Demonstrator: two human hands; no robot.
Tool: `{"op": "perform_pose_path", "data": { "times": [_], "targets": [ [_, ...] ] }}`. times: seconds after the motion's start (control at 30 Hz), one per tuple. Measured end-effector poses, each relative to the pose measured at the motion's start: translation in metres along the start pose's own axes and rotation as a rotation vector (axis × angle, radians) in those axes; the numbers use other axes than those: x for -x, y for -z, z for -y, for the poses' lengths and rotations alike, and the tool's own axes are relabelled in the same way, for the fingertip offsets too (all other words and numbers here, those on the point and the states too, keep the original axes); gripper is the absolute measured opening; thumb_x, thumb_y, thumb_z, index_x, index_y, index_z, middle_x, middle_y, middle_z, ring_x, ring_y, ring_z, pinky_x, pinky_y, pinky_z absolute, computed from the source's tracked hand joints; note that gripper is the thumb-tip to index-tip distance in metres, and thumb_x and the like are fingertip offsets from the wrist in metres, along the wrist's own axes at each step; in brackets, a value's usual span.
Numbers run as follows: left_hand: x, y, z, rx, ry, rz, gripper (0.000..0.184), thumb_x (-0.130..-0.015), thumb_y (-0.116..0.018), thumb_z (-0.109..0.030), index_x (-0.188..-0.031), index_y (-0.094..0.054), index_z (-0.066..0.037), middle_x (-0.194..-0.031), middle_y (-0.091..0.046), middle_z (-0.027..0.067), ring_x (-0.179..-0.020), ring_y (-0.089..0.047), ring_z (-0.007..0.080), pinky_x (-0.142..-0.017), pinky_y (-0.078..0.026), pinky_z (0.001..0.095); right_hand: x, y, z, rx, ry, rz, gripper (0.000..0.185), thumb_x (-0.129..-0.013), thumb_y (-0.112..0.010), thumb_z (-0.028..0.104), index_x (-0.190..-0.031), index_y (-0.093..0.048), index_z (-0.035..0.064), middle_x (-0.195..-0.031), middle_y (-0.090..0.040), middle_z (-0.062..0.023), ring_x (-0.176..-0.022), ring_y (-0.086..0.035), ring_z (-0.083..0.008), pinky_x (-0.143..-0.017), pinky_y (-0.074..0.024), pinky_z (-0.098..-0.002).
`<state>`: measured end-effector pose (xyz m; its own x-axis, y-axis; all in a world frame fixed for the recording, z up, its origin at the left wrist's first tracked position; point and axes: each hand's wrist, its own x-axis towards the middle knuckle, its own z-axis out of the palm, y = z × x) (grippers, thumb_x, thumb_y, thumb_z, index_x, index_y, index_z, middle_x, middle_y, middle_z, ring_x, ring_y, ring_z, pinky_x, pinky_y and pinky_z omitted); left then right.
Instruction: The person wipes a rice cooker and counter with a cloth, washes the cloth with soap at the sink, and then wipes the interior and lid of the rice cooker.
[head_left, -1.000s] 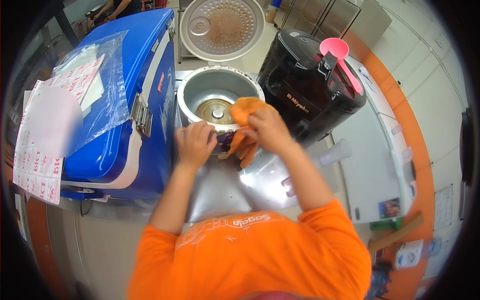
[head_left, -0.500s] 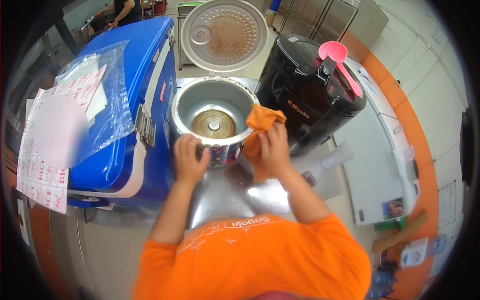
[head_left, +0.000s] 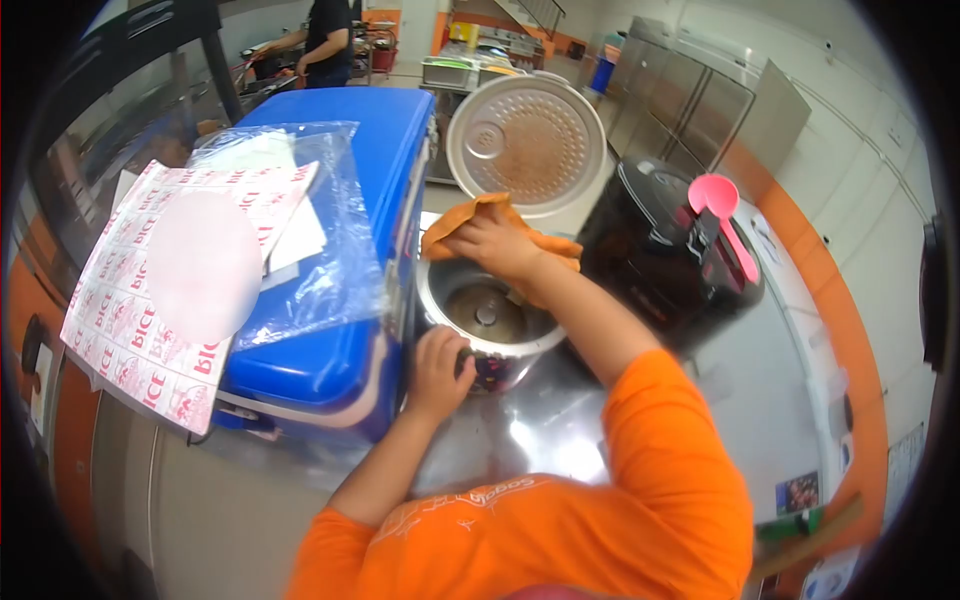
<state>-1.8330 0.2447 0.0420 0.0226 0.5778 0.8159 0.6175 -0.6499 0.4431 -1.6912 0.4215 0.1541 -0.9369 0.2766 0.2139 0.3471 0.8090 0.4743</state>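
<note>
An orange cloth [head_left: 458, 226] lies over the back rim of an open metal cooker [head_left: 540, 340], pressed there by my right hand [head_left: 490, 242]. My left hand [head_left: 437, 372] grips the cooker's front left edge, its fingers curled around a dark part on the outer wall. Inside the cooker a round plate with a centre knob shows, brownish in colour. The round perforated lid [head_left: 528, 145] stands raised behind, with brown marks on its inner face.
A blue cooler box [head_left: 310, 365] with printed rice paper [head_left: 120, 290] and a clear plastic bag stands left. To the right is a black cooker [head_left: 640, 240] with a pink ladle [head_left: 714, 196] on it. Another person [head_left: 328, 45] stands far back.
My right hand has moved with the orange cloth from the cooker's front right rim to its back rim. The view has tilted up and shifted, showing more of the room behind.
</note>
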Motion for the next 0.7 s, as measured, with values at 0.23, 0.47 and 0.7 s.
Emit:
{"op": "perform_pose_path", "data": {
  "times": [0.23,0.47,0.7],
  "targets": [
    [-0.002,0.004,0.001,-0.052,0.025,0.017,0.033,-0.069,-0.073,-0.018,-0.095,-0.055,-0.008,-0.105,-0.052,0.0099,-0.101,-0.049,0.0303,-0.084,-0.042,0.0395,0.001,-0.032,-0.031,0.034,-0.249,0.387,0.034,-0.084,-0.046,0.014,-0.117,-0.052,0.0062,-0.115,-0.055,-0.0117,-0.111,-0.051,-0.0269,-0.091,-0.0411,-0.0404],
    [-0.005,0.001,0.001,-0.130,0.076,-0.015,0.038,-0.068,-0.072,-0.033,-0.091,-0.052,-0.012,-0.102,-0.055,0.0046,-0.102,-0.050,0.0250,-0.093,-0.032,0.0447,0.029,-0.030,-0.014,-0.016,-0.495,0.467,0.035,-0.082,-0.050,0.013,-0.115,-0.054,0.0025,-0.110,-0.055,-0.0122,-0.106,-0.052,-0.0269,-0.087,-0.0450,-0.0375],
    [-0.003,-0.004,0.007,-0.186,0.027,-0.007,0.039,-0.071,-0.067,-0.041,-0.093,-0.049,-0.013,-0.105,-0.054,0.0036,-0.106,-0.048,0.0237,-0.097,-0.029,0.0469,0.054,0.000,-0.021,-0.253,-1.037,0.527,0.025,-0.081,-0.056,0.019,-0.099,-0.064,0.0031,-0.108,-0.059,-0.0146,-0.101,-0.058,-0.0302,-0.082,-0.0480,-0.0379]
  ]
}}
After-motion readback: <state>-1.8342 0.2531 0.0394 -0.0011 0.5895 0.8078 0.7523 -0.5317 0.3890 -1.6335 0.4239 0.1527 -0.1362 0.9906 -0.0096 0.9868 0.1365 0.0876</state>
